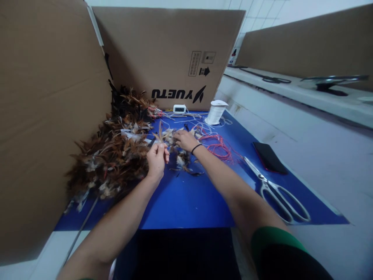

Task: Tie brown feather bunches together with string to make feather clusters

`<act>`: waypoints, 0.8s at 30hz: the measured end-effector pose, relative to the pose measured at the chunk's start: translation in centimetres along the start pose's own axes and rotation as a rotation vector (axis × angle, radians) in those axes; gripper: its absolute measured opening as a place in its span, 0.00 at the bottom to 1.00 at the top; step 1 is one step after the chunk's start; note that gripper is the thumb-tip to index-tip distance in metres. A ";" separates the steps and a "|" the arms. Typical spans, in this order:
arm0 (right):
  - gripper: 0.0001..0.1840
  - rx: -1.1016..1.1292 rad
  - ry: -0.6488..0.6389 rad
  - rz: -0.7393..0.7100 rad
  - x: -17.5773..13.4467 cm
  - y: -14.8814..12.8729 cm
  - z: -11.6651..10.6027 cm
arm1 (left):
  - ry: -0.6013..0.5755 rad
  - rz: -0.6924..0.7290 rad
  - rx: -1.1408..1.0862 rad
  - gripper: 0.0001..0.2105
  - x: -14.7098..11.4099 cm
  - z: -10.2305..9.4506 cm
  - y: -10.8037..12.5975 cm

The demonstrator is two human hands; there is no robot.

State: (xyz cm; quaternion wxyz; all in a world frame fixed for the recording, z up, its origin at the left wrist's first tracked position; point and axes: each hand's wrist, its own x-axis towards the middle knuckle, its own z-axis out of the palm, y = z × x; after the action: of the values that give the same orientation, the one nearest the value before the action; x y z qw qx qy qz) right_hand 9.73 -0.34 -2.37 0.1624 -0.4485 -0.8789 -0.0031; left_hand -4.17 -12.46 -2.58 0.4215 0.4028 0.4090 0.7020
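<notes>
My left hand [156, 160] pinches a few light brown feathers [159, 134] by their lower ends, tips pointing up. Just to its right, my right hand [185, 140] reaches into a small heap of loose cream and dark feathers [182, 158]. Its fingers are bent together and down among them; what lies between the fingertips is hidden. A black band circles that wrist. Left of my hands spreads a large mound of brown and black feathers [116, 155]. Red cord [220, 147] lies in loose loops beyond my right wrist.
A white spool [216, 112] stands at the back of the blue mat [186, 202], beside a small white digital display [179, 109]. Scissors [271, 190] and a black phone [269, 157] lie on the right. Cardboard panels [169, 50] rise at the back and left.
</notes>
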 end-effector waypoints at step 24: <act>0.14 1.430 0.143 0.542 -9.7 -0.8 -5.2 | -0.309 -0.261 0.016 0.15 -1.3 0.7 -0.3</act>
State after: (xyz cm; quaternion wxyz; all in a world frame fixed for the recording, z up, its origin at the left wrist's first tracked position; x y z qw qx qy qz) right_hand 15.85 -9.26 -0.16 0.4646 -0.4329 -0.5136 0.5770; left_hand -3.04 -13.42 -2.90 0.5635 0.4526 0.3936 0.5681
